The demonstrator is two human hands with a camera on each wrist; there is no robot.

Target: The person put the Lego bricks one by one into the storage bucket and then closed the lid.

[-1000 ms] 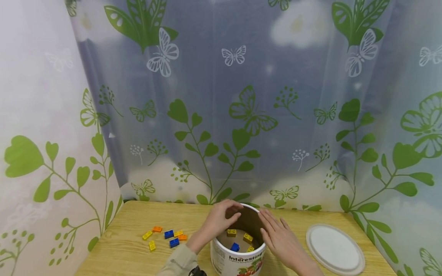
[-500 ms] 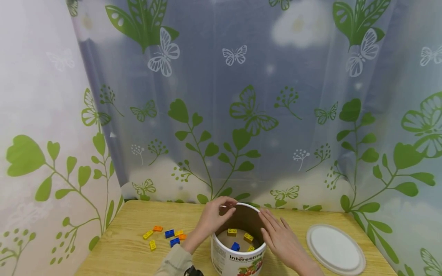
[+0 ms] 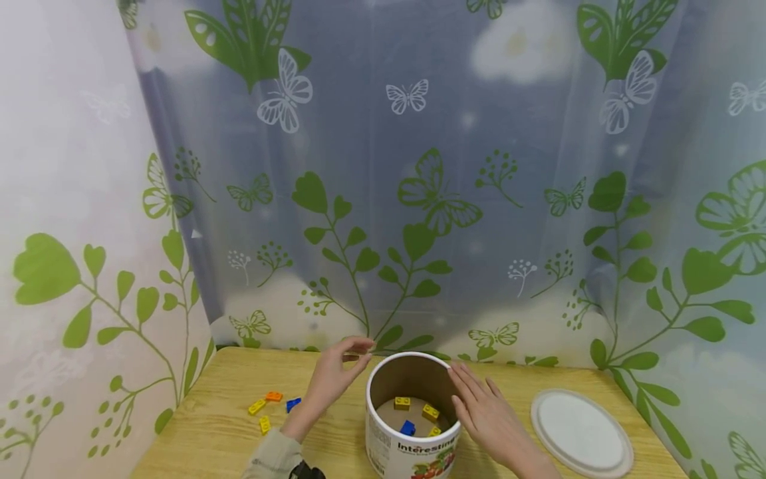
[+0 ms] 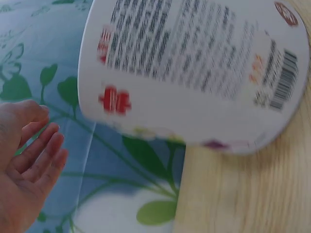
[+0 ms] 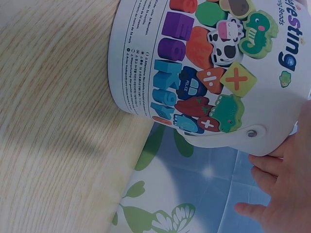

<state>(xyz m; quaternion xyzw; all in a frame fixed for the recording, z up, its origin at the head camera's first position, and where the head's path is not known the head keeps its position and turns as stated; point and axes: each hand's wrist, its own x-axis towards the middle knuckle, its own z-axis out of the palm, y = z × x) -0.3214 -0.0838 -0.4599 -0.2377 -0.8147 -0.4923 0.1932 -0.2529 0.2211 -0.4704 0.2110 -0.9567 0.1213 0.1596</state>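
A round white tub (image 3: 381,440) with a printed label stands upright on the table. Inside lie a blue toy brick (image 3: 407,428) and a few yellow bricks (image 3: 430,412). My left hand (image 3: 335,376) is in the air just left of the tub, apart from it, holding nothing; its loosely bent fingers show in the left wrist view. With straight fingers, my right hand (image 3: 486,416) rests on the tub's right rim. Left of my left forearm lie yellow (image 3: 256,406), orange (image 3: 273,396) and blue (image 3: 292,404) bricks on the table; the forearm hides others.
A round white lid (image 3: 582,431) lies flat on the wooden table (image 3: 203,432), to the right of my right hand. Printed curtains (image 3: 383,199) hang behind the table and along its sides. A pale handle (image 5: 218,141) hangs on the tub's side.
My left hand has moved left, from over the tub's rim to beside the tub. Its forearm now covers several bricks that were visible. My right hand, the tub and its contents have stayed put.
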